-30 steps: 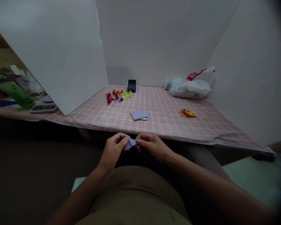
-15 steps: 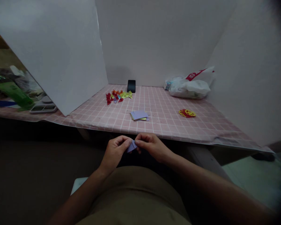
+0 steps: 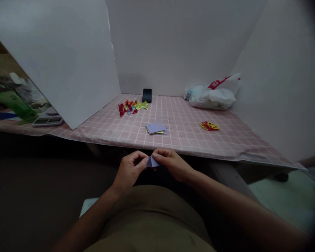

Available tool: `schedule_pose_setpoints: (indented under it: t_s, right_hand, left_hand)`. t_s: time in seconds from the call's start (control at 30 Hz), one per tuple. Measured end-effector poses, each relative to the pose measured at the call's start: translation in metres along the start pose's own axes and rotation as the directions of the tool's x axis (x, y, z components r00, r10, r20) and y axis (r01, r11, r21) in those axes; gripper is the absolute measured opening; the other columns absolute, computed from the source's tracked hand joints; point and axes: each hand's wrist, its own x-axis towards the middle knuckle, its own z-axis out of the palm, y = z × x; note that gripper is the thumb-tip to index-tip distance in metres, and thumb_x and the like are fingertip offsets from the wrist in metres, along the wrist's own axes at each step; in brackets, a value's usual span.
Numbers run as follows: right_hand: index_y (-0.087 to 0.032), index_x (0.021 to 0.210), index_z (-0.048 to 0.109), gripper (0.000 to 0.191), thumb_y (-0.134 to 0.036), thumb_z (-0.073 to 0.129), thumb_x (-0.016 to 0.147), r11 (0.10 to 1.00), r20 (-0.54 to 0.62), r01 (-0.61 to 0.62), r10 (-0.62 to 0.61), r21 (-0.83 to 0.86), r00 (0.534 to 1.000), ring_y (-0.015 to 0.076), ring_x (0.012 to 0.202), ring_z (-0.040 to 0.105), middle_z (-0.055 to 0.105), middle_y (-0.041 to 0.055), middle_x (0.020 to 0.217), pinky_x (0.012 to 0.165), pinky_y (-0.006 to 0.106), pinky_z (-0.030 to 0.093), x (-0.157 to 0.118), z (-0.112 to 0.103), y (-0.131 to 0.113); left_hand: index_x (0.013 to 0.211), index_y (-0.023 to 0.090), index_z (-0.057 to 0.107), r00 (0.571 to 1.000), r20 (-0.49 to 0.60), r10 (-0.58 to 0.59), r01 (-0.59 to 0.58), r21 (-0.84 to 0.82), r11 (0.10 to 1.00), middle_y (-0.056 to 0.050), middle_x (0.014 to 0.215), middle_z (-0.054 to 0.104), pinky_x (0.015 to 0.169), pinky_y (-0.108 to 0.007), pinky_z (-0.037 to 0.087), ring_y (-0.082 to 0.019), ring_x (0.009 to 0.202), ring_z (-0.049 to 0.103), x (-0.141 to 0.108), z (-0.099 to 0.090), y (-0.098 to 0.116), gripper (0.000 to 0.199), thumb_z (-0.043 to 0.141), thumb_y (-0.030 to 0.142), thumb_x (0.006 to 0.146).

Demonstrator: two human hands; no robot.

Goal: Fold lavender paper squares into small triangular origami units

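A small folded purple paper (image 3: 153, 162) is pinched between my two hands, just in front of the table's near edge. My left hand (image 3: 130, 168) grips its left side with thumb and fingers. On the other side, my right hand (image 3: 172, 163) holds the paper's upper right part. Beyond the hands, a stack of paper squares (image 3: 156, 128) lies on the table, purple on top with yellow showing beneath. Several small folded paper pieces (image 3: 132, 107), red, orange, yellow and blue, sit farther back on the left.
The pink checked tablecloth (image 3: 181, 122) bears a black upright object (image 3: 147, 96), a white plastic bag (image 3: 212, 98) and red and yellow cut-out shapes (image 3: 210, 126). White panels enclose the table. A scale (image 3: 48, 121) and green packaging (image 3: 14, 101) lie at the left.
The purple paper has been turned between my fingers and now reaches farther right, with a crease showing near its middle. Both hands stay in nearly the same place.
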Motion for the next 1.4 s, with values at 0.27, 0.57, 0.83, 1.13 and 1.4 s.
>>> schedule_pose_setpoints:
  t_s: [0.27,0.57,0.83,1.13,1.4]
  right_hand:
    - [-0.018,0.073,0.063,0.028,-0.044,0.069,0.082,1.0,-0.014,-0.015,0.015,-0.005,1.0,0.0118,0.063,0.05,0.058,-0.002,0.067,0.065,0.028,0.039,0.0005,-0.0018,0.0019]
    - [-0.017,0.076,0.063,0.024,-0.038,0.063,0.085,0.982,-0.022,0.046,-0.051,-0.185,0.998,0.0106,0.06,0.041,0.051,-0.0034,0.065,0.059,0.026,0.031,0.0018,-0.0039,0.001]
    - [-0.016,0.077,0.063,0.022,-0.036,0.061,0.086,0.95,0.001,0.071,-0.074,-0.303,0.997,0.0106,0.061,0.04,0.05,-0.0032,0.067,0.058,0.025,0.031,0.0022,-0.0057,0.0005]
    - [-0.018,0.074,0.058,0.021,-0.031,0.053,0.091,0.833,0.016,0.2,-0.224,-0.515,0.974,0.0126,0.062,0.043,0.052,-0.0014,0.067,0.058,0.027,0.034,-0.0017,0.0007,-0.0046]
    - [-0.019,0.077,0.06,0.015,-0.029,0.057,0.088,0.87,0.011,0.182,-0.199,-0.458,0.98,0.0131,0.064,0.047,0.055,-0.0012,0.069,0.06,0.027,0.036,-0.0006,0.0,-0.0023]
  left_hand:
    - [0.077,0.015,0.066,1.0,-0.009,0.027,-0.026,0.08,0.996,0.0,0.07,0.06,0.061,-0.025,0.04,-0.013,0.064,0.05,-0.0015,-0.0003,0.001,0.021,0.062,0.035,0.083]
    - [0.075,0.016,0.065,0.999,-0.021,0.039,-0.036,0.098,0.995,0.001,0.066,0.057,0.06,-0.025,0.039,-0.013,0.062,0.049,-0.0008,0.0012,0.0007,0.02,0.061,0.034,0.083]
    - [0.074,0.016,0.064,0.999,-0.012,0.034,-0.033,0.098,0.995,0.002,0.065,0.056,0.06,-0.024,0.039,-0.012,0.062,0.048,-0.0014,0.0002,0.0016,0.02,0.062,0.034,0.083]
    - [0.077,0.016,0.066,1.0,0.03,-0.009,0.01,-0.011,1.0,0.001,0.069,0.058,0.062,-0.024,0.04,-0.013,0.065,0.05,0.0014,-0.0007,-0.0009,0.019,0.065,0.034,0.082]
    - [0.076,0.016,0.064,0.998,0.041,-0.037,0.041,-0.11,0.993,0.002,0.067,0.057,0.06,-0.024,0.041,-0.012,0.062,0.05,0.0035,-0.0017,-0.0064,0.021,0.068,0.036,0.081]
